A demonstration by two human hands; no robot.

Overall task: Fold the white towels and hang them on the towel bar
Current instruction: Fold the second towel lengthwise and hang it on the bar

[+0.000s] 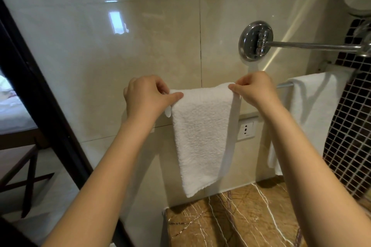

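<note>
A folded white towel [200,136] hangs over the towel bar [284,85] against the beige wall, its lower end above the counter. My left hand [146,98] pinches the towel's top left corner between thumb and fingers. At the top right corner my right hand [255,88] pinches the fold. A second white towel [313,102] hangs further right on the same bar. Most of the bar is hidden under the towels and my hands.
A brown marble counter [241,216] lies below. A chrome wall mount with a swing arm [259,42] sticks out above the bar. A wall socket [247,129] sits behind the towel. Dark mosaic tiles [349,146] fill the right; a black door frame [40,106] runs down the left.
</note>
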